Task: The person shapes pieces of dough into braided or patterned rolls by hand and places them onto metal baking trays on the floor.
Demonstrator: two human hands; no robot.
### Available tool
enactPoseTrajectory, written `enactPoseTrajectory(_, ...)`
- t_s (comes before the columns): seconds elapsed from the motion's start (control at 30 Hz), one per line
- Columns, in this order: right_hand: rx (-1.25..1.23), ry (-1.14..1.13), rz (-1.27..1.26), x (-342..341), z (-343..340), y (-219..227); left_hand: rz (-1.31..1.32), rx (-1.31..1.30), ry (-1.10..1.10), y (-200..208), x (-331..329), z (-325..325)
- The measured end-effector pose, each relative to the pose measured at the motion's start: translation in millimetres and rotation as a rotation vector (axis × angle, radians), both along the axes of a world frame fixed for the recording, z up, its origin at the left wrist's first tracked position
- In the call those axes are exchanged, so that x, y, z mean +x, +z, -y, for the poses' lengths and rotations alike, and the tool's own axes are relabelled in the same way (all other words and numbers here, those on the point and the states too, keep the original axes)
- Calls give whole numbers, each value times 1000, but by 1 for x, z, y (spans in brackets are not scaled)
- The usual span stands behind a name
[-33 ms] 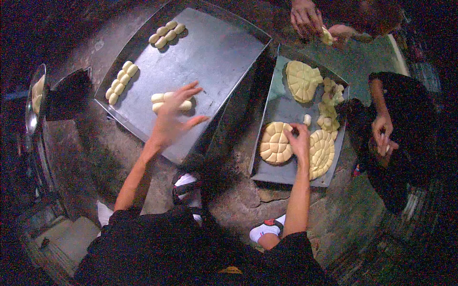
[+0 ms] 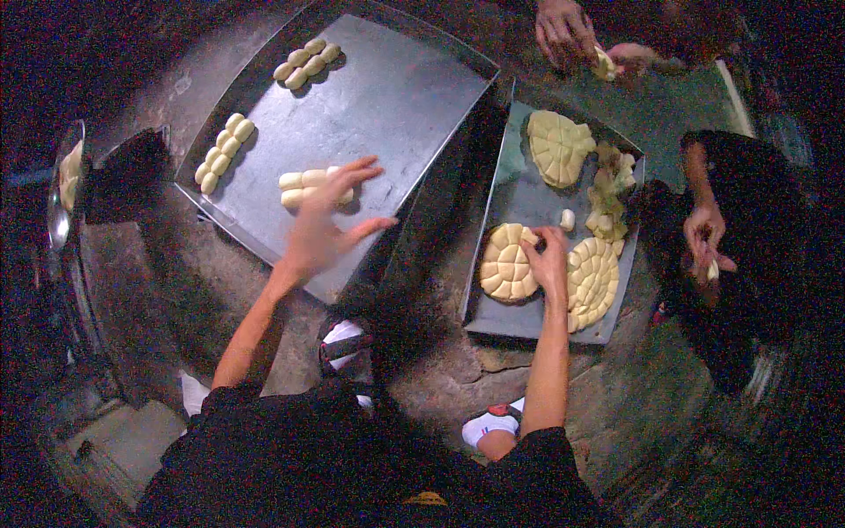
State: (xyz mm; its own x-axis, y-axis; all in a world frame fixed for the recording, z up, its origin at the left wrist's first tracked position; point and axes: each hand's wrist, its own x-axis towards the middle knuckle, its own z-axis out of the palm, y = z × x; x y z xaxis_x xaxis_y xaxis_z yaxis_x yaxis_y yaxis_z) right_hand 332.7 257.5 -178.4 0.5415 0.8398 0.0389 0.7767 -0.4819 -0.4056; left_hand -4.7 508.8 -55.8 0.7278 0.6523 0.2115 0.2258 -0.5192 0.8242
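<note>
My left hand point(image 2: 315, 239), somewhat blurred, has its fingers spread over the near part of a large metal tray point(image 2: 396, 97). It holds nothing and partly covers a cluster of pale dough rolls point(image 2: 295, 189). With bent fingers and thumb, my right hand point(image 2: 549, 260) pinches the upper right edge of a round of dough point(image 2: 506, 273) scored into pieces, in a smaller metal tray point(image 2: 506, 202). A second scored round point(image 2: 591, 286) lies to its right. Just above the hand sits a small loose dough piece point(image 2: 568, 220).
Two more dough-roll groups point(image 2: 224, 154) point(image 2: 307, 64) rest along the large tray's left side. The small tray also holds a scored slab point(image 2: 559, 150) and crumpled dough scraps point(image 2: 607, 194). Co-workers' hands point(image 2: 563, 35) point(image 2: 704, 233) handle dough at top right and right.
My left hand has shifted slightly to the right over the large tray. The right hand stays at the edge of the scored round, with only a slight shift left.
</note>
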Motion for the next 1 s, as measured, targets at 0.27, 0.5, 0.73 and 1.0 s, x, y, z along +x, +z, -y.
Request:
enactPoseTrajectory(0.27,-73,-42,-712,13,-23,34,88,-111,-349,7,31,53)
enactPoseTrajectory(0.5,131,-110,62,68,-7,78,105,-366,-431,0,34,84)
enactPoseTrajectory(0.73,202,166,-409,-98,-78,178,228,-1551,-127,7,36,80)
enactPoseTrajectory(1.0,403,494,-321,-165,-86,182,254,-1638,68,5,20,61)
